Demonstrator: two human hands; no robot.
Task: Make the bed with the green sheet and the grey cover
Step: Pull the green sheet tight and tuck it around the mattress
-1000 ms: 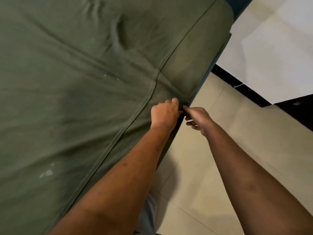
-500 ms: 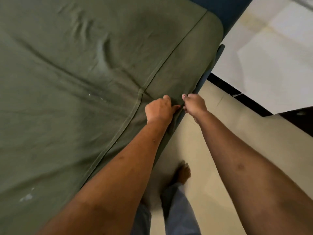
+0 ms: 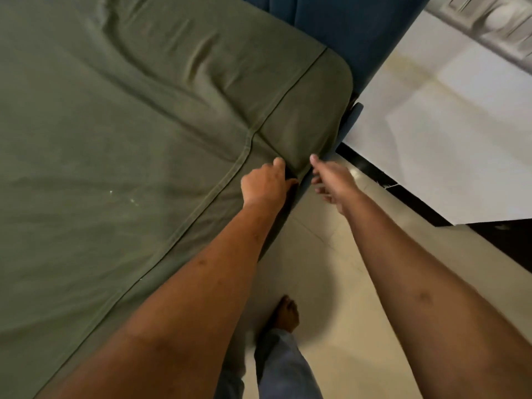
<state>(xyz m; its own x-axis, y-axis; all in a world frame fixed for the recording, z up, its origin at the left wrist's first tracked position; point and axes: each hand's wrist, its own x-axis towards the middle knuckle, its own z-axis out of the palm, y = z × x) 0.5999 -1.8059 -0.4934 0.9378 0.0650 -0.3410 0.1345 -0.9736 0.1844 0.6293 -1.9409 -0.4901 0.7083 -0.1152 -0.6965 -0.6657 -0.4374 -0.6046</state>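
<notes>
Left hand is gripping sheet edge, which is running ahead toward corner; right hand is hovering just beside it, grasp unclear.

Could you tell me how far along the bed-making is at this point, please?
Done: the green sheet lies spread over the mattress, with some creases. In hand: the left hand grips its side edge near the corner. The right hand is beside it, blurred, so its grip is unclear. To do: finishing this edge and laying the grey cover, which is not in view.
</notes>
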